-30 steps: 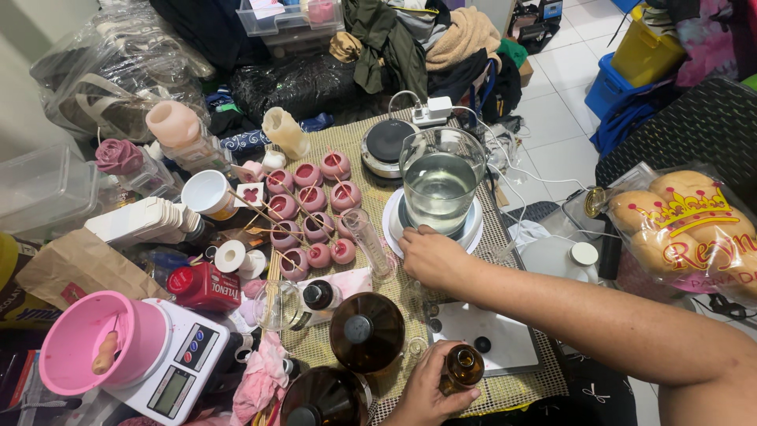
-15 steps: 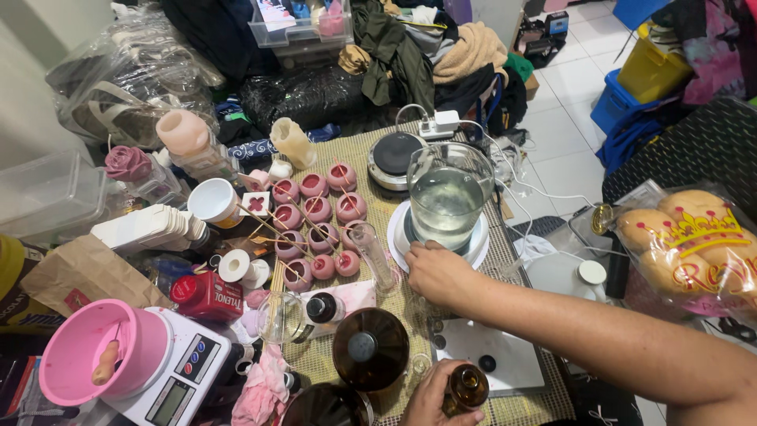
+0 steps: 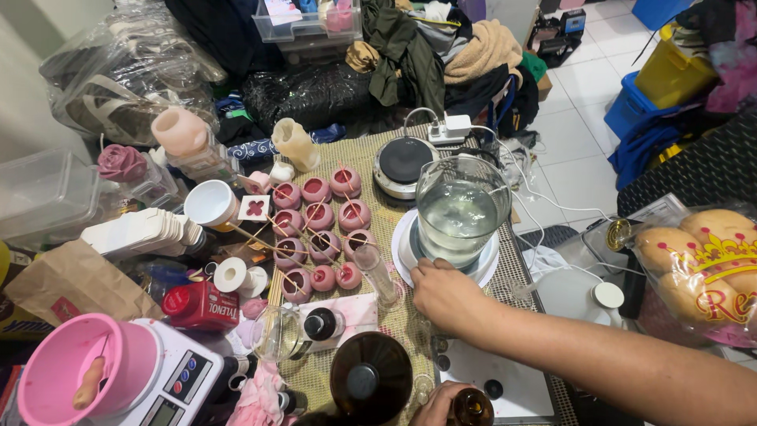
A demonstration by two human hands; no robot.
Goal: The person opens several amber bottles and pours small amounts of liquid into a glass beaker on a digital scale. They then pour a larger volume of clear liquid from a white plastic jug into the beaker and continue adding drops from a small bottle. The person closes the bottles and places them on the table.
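Observation:
My right hand (image 3: 445,296) reaches in from the right, its fingers curled against the front rim of the white round base (image 3: 404,254). A glass pitcher (image 3: 461,209) of clear liquid stands on that base. Whether the fingers pinch anything is hidden. At the bottom edge my left hand (image 3: 432,409) holds a small amber bottle (image 3: 471,408) upright over a white board (image 3: 505,371). A dark brown funnel (image 3: 371,383) sits just left of the bottle. Several small pink cups (image 3: 319,229) with wooden sticks across them stand left of the pitcher.
A round black hot plate (image 3: 402,162) is behind the pitcher, with a power strip (image 3: 449,126) and cords. A pink bowl (image 3: 75,371) sits on a scale (image 3: 169,386) at the front left. A bag of buns (image 3: 702,264) lies at the right. Clothes pile up at the back.
Everything has slid slightly lower in the view as the camera shifted. My right hand stays at the white base and my left hand keeps the amber bottle.

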